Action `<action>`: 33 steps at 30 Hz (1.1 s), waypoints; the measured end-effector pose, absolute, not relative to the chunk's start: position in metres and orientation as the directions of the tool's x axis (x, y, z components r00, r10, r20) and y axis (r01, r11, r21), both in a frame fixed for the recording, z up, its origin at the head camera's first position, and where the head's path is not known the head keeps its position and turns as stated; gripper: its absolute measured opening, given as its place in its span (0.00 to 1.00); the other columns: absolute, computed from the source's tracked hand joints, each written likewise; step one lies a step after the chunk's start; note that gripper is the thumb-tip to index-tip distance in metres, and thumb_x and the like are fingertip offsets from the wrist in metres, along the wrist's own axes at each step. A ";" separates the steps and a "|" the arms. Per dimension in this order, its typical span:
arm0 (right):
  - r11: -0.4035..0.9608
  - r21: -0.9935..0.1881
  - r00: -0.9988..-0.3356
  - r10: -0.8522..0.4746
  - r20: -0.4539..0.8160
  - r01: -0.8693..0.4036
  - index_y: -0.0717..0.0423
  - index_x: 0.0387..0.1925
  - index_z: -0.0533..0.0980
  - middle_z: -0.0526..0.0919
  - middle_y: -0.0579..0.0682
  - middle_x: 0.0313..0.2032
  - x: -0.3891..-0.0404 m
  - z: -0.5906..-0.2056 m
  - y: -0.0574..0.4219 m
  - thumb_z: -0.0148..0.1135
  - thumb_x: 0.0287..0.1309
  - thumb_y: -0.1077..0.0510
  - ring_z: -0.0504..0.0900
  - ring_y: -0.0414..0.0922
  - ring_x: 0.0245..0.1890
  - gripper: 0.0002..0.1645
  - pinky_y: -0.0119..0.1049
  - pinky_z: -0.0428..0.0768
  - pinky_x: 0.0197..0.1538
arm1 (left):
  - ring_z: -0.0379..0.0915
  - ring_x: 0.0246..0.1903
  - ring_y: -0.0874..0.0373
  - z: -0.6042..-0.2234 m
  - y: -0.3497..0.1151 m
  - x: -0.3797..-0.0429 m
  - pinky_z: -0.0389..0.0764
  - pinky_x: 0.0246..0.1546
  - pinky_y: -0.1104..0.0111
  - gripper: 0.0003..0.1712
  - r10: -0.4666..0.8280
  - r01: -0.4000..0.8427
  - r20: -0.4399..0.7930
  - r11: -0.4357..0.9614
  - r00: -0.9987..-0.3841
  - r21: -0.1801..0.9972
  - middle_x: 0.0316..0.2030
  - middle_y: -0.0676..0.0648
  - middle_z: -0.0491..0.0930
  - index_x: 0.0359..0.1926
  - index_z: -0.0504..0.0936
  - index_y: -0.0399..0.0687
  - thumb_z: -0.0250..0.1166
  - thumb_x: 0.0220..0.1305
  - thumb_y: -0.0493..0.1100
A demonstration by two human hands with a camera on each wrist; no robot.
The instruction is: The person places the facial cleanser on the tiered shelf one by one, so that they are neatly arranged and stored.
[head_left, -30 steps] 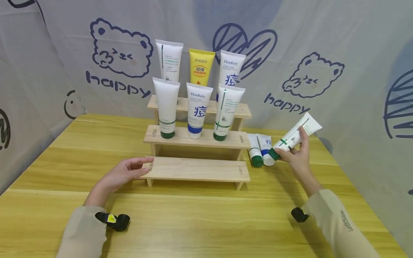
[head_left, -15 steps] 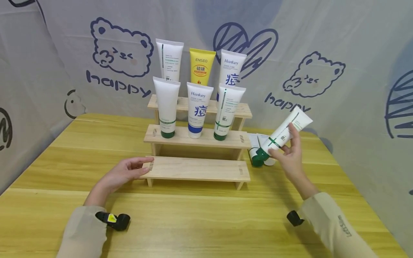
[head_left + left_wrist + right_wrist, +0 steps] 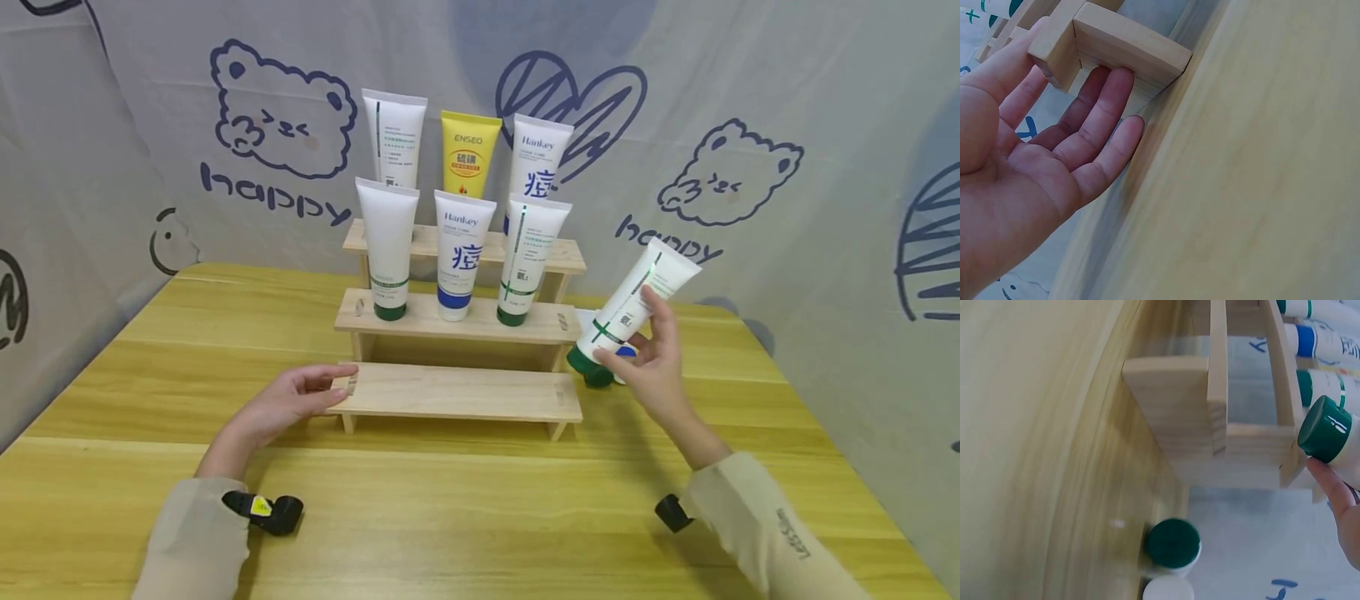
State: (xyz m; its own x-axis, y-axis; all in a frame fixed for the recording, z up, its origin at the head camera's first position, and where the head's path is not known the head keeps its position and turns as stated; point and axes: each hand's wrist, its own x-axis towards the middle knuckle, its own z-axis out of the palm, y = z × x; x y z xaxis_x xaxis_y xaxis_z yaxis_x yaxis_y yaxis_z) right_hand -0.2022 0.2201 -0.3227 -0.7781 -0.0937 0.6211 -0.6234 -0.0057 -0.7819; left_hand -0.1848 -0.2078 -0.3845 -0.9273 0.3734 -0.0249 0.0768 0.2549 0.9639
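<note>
My right hand (image 3: 654, 367) grips a white squeeze tube (image 3: 630, 296) with a green cap, tilted cap-down to the left, in the air right of the stand. In the right wrist view its green cap (image 3: 1325, 429) is near the stand's tiers. My left hand (image 3: 288, 396) holds the left end of the lowest tier of a wooden three-tier display stand (image 3: 457, 392), thumb and index finger at the board's end. In the left wrist view the other fingers (image 3: 1100, 119) lie against the end leg (image 3: 1132, 44). That lowest tier is bare.
Three tubes stand on the middle tier, including a blue-capped one (image 3: 460, 258). Behind them, the top tier bears three more, with a yellow tube (image 3: 468, 154) in the centre. Two tubes lie right of the stand, one green-capped (image 3: 1174, 544) and one white-capped (image 3: 1168, 589).
My right hand has carried the tube leftward toward the stand, tipping it more upright, and now covers much of the lying tubes. The left hand has stayed still.
</note>
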 end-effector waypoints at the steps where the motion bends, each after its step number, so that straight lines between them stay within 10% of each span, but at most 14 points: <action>1: 0.005 -0.777 -0.773 -0.101 0.627 -0.630 0.55 0.65 0.51 0.54 0.54 0.60 -0.202 -0.322 0.218 0.53 0.34 0.88 0.72 0.46 0.42 0.55 0.33 0.76 0.37 | 0.60 0.43 0.51 -0.384 -0.208 -0.185 0.70 0.37 0.69 0.28 0.374 0.077 -0.024 0.253 -0.927 0.964 0.56 0.37 0.63 0.60 0.66 0.36 0.57 0.62 0.45; 33: 0.001 -0.787 -0.755 -0.282 0.592 -0.617 0.57 0.65 0.48 0.51 0.53 0.64 -0.189 -0.316 0.136 0.60 0.39 0.82 0.74 0.52 0.44 0.53 0.40 0.77 0.36 | 0.59 0.47 0.50 -0.385 -0.208 -0.185 0.69 0.42 0.69 0.29 0.374 0.071 -0.029 0.251 -0.927 0.965 0.59 0.37 0.60 0.60 0.65 0.37 0.58 0.62 0.46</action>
